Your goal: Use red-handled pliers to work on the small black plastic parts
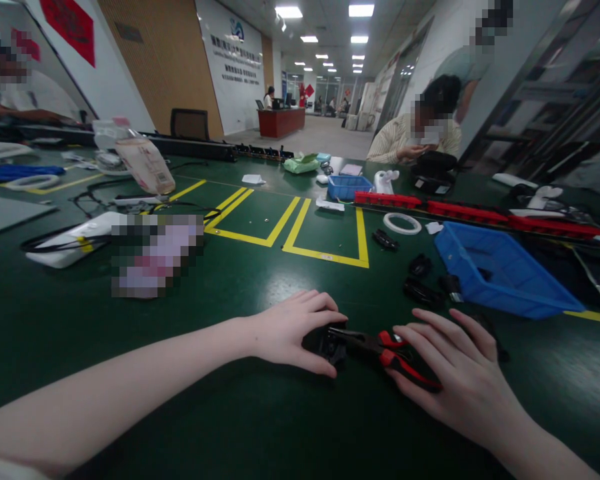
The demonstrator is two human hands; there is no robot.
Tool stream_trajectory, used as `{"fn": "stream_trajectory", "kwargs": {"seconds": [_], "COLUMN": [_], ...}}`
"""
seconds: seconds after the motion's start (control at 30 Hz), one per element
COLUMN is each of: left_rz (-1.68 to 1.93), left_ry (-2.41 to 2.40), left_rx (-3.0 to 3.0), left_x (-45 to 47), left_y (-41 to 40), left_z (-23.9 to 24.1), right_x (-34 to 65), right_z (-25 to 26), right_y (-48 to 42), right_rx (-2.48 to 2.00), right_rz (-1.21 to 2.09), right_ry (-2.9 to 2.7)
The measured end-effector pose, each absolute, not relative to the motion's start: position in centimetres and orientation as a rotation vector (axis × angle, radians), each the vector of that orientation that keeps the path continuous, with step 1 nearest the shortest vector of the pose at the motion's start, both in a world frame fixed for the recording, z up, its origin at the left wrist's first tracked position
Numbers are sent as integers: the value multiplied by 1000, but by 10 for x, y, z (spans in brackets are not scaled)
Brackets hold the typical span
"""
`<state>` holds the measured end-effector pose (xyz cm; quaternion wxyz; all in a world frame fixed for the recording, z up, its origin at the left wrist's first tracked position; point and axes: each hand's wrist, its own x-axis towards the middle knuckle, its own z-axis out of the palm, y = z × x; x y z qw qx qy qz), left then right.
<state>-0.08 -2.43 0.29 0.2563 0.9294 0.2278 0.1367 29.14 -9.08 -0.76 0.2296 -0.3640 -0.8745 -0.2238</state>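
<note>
My left hand point(295, 333) is closed around a small black part point(334, 348), pinching it between thumb and fingers close above the green table point(220, 407). What exactly the part is cannot be made out. In my right hand point(455, 360) is a pair of long-nose pliers point(365, 341) with red and black handles, held with thumb and fingers on the grips. The plier jaws point left and reach the black part. Several black pieces point(423, 290) lie beyond my right hand, beside a blue bin point(505, 270).
A red strip point(460, 210) runs across the back right, near a small blue basket point(349, 187) and a white ring point(403, 223). Yellow tape point(325, 256) marks the table. Left lie a white device point(70, 240) with cables and a tilted bottle point(145, 160). A person point(415, 130) sits opposite.
</note>
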Motion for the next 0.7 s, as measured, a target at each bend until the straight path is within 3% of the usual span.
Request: {"fn": "stream_trajectory", "kwargs": {"seconds": [0.2, 0.7], "left_rz": [395, 422], "left_ry": [608, 593], "left_rx": [2513, 2519], "left_x": [0, -1], "left_y": [-22, -23], "left_z": [0, -3], "right_x": [281, 293], "right_z": [-12, -11], "right_y": [-95, -88], "right_rx": [-1100, -1082], "right_rz": [-411, -417], "right_ry": [-2211, -2454]}}
